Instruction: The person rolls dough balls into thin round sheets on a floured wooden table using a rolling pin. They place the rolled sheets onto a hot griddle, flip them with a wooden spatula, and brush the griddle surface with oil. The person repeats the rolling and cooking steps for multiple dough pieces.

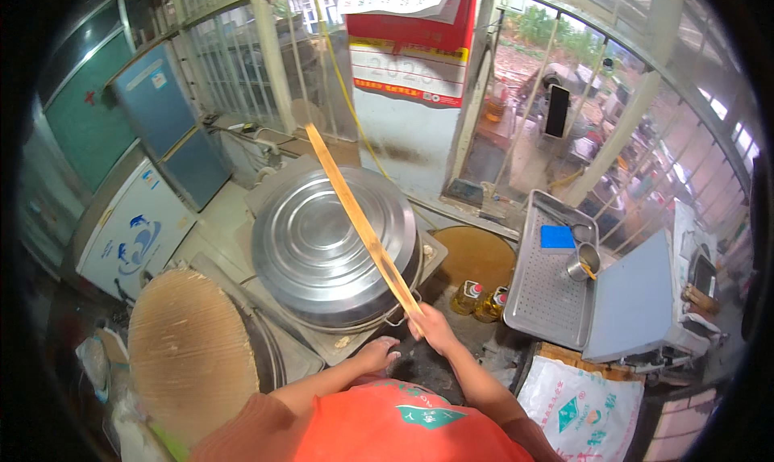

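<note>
My right hand [433,330] is closed around the near end of a long, flat wooden stick [348,200], which has a dark scorched patch on its lower part. The stick slants away to the far left across a round, ridged metal lid [310,220]; whether it touches the lid I cannot tell. Under the lid is a large pot, set into a pale stove top. My left hand [376,355] is just in front of the pot's near rim, holding nothing visible, its fingers loosely bent and a little apart.
At left stands a round woven cover [189,333] over another vessel. Two oil bottles [468,297] are right of the pot, by a round brown board [476,256]. Farther right are a perforated metal tray [551,301] with a metal cup [579,264], and a white printed sack [580,409].
</note>
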### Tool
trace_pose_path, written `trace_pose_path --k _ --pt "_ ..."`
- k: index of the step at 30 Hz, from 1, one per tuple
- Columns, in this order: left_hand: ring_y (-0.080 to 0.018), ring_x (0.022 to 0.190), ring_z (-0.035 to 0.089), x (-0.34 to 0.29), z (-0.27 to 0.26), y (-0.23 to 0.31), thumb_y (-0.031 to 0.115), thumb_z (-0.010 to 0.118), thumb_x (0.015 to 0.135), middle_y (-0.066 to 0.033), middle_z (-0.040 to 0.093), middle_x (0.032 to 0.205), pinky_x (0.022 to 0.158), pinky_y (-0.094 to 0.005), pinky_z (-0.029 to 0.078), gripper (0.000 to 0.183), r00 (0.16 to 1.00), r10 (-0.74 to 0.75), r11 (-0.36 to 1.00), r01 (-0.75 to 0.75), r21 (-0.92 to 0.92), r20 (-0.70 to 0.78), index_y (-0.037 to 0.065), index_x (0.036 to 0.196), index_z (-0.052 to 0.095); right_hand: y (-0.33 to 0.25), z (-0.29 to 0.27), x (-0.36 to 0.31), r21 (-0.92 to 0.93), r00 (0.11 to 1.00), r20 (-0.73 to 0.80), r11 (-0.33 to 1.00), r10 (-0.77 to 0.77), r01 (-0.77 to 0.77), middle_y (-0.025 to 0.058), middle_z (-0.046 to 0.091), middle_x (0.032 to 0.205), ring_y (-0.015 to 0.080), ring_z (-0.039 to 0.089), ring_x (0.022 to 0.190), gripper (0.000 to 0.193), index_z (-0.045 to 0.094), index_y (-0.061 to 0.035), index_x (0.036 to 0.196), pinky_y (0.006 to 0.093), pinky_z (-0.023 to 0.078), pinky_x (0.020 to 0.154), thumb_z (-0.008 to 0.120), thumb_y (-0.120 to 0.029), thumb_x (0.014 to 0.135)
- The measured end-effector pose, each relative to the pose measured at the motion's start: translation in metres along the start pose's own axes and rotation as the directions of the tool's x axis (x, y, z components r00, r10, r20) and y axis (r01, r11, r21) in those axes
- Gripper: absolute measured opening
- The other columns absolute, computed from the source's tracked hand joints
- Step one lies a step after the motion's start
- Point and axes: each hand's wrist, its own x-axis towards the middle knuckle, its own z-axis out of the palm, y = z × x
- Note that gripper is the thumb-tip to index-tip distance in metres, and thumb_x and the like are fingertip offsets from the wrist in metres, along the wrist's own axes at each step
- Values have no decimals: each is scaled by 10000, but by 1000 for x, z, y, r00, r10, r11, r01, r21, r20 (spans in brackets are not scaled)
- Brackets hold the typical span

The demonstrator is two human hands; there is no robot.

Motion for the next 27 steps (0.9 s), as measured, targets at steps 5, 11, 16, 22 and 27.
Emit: trace_pose_path --k 5,11,16,22,27 --pt "-381 1206 593 62 -5 -22 224 694 905 -253 626 1266 1037 -446 471 453 986 165 977 -161 140 -20 -22 1276 607 18 -24 -121 -388 926 -329 868 185 -311 95 661 737 184 668 714 346 651 -27 917 347 509 622 733 -363 918" --pt "-222 942 702 94 40 -14 190 676 949 -145 730 1029 859 -341 547 311 909 100 971 0 -238 405 -16 1182 665 89 -28 -213 -387 581 -809 825 -90 -412 192 661 772 312 643 674 439 675 -40 882 425 495 643 764 -469 848" --pt "-111 866 639 89 78 4 82 659 963 -38 697 986 790 -257 515 219 675 178 966 21 -259 716 -3 1165 664 115 -57 -240 -105 236 -971 842 27 -530 186 694 808 371 689 761 451 687 -48 952 481 515 674 720 -486 851" --pt "-80 789 566 45 118 46 29 603 982 -8 641 946 701 -214 477 202 507 158 963 112 -246 847 -6 1181 612 101 -79 -254 -45 95 -995 990 -32 -132 244 571 1357 416 544 1267 789 336 -56 1515 480 435 1066 709 -386 902" --pt "-112 847 621 -33 163 109 41 584 994 -37 658 971 724 -245 514 201 383 210 948 145 -283 900 -20 1184 605 184 13 -393 -270 -195 -924 922 -329 -278 220 514 1419 389 461 1344 618 506 -42 1406 486 385 1103 717 -328 900"
